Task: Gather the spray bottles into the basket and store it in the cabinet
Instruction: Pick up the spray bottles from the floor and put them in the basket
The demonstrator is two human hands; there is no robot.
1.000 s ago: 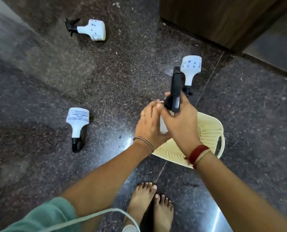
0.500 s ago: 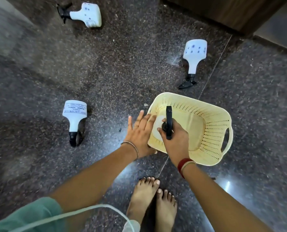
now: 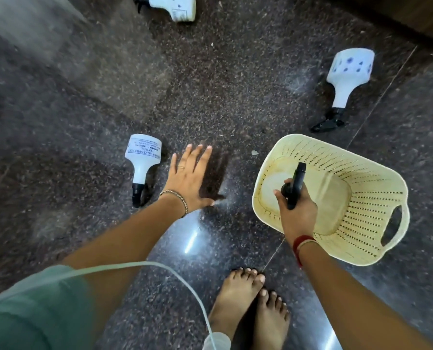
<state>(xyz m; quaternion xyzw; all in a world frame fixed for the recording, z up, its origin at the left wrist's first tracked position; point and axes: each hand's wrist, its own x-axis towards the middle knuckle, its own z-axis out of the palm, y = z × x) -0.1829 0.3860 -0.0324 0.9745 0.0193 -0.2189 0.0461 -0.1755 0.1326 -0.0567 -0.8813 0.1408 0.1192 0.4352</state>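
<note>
A cream perforated basket (image 3: 376,198) stands on the dark floor at the right. My right hand (image 3: 297,210) is shut on the black trigger head of a white spray bottle (image 3: 277,186), which stands inside the basket at its left end. My left hand (image 3: 191,178) hovers open over the floor, fingers spread, just right of a white spray bottle (image 3: 142,160) lying with its black nozzle toward me. Another white bottle with blue dots (image 3: 349,72) lies beyond the basket. A third loose one (image 3: 177,6) lies at the top edge, partly cut off.
My bare feet (image 3: 248,304) stand together at the bottom, just left of the basket. A white cable (image 3: 159,267) curves across the lower left. A dark wooden cabinet corner (image 3: 432,18) shows at the top right. The granite floor is glossy.
My right hand lowered the held bottle into the basket. My left hand let go of it and moved left toward the bottle lying on the floor.
</note>
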